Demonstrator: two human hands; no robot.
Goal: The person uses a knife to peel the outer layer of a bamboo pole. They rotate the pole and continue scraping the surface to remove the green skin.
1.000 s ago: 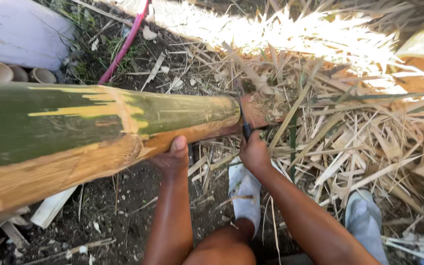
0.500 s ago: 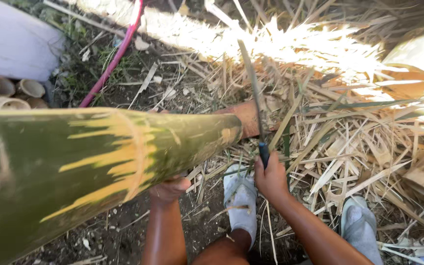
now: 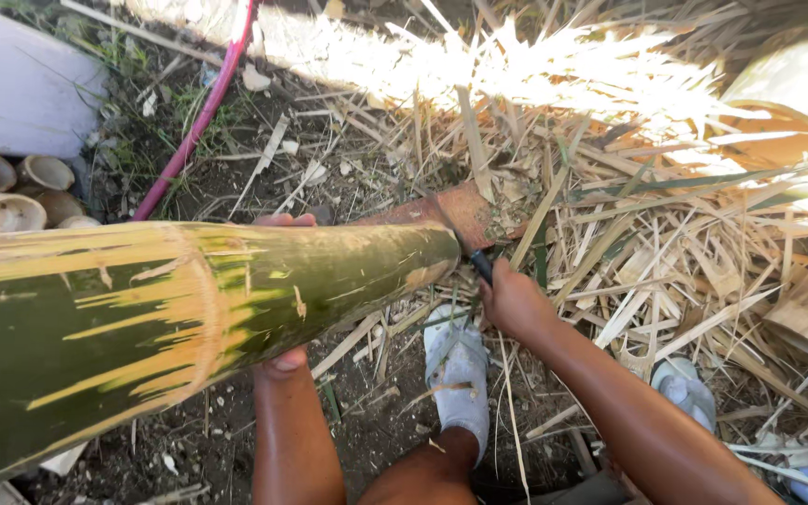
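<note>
From the head camera, a big green bamboo pole [image 3: 189, 299] lies across the picture, over dirt and dry strips [image 3: 628, 234]. The left hand [image 3: 282, 360] is under the pole, with its fingers wrapped up around it. The right hand [image 3: 516, 304] has its fingers clenched on the dark handle of a knife [image 3: 465, 245]. The blade rests at the pole's end. A grey shoe [image 3: 458, 374] stands below. Cut bamboo pieces [image 3: 2, 192] sit at the left.

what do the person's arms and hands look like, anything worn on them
Both forearms are bare, with no sleeves in view. The left hand and right hand wear no gloves, and no rings, watch or bands show on the visible fingers or wrists.
</note>
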